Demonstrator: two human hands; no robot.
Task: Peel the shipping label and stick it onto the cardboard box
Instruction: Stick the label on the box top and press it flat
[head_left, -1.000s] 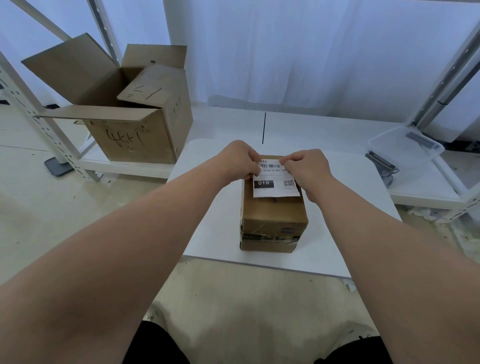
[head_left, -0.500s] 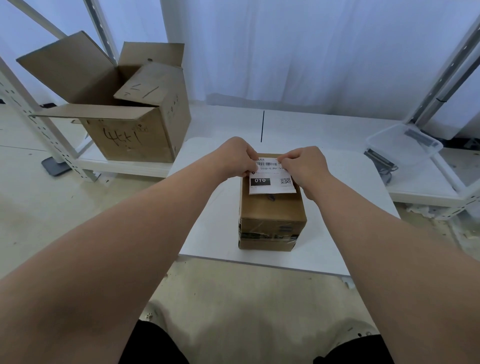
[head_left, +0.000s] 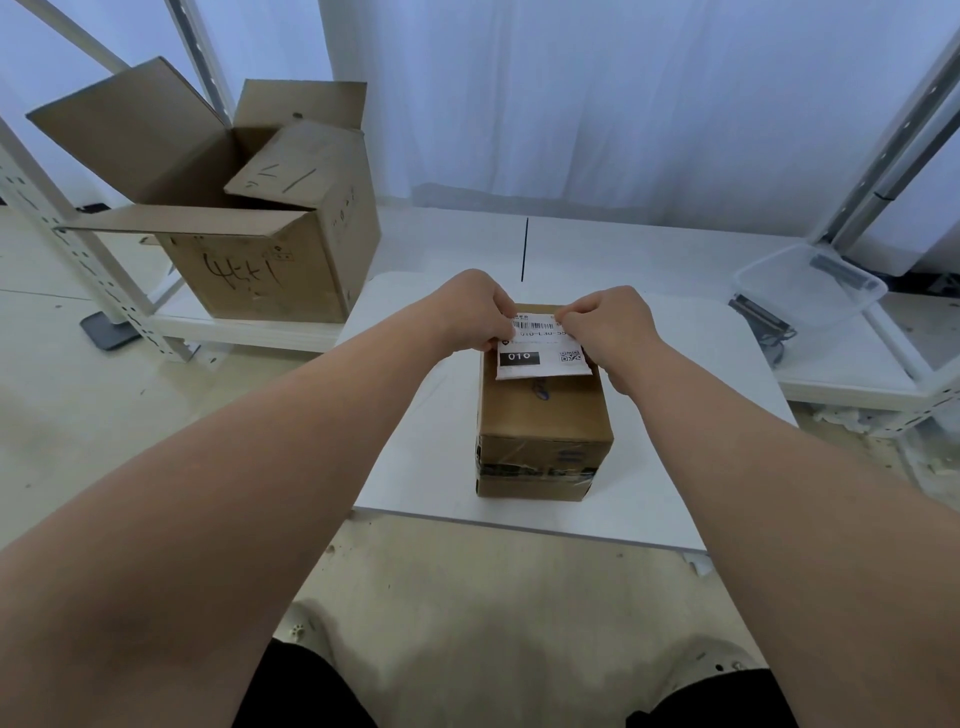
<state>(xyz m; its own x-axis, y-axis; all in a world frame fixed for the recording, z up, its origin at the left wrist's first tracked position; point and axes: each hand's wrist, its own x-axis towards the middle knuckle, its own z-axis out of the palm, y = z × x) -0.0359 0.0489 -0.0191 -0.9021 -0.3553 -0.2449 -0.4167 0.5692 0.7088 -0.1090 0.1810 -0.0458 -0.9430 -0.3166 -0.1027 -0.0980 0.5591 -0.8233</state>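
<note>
Comparing with the previous frame, the shipping label (head_left: 543, 345) sits slightly farther back over the cardboard box (head_left: 543, 415) top, which stands on the white table (head_left: 415, 441). Left hand (head_left: 470, 312) and right hand (head_left: 608, 325) each pinch a far label corner. Whether the label adheres cannot be determined; fingertips hide its far edge.

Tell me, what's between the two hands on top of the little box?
The white shipping label spans the gap between the left hand and right hand, over the cardboard box, in the head view.
</note>
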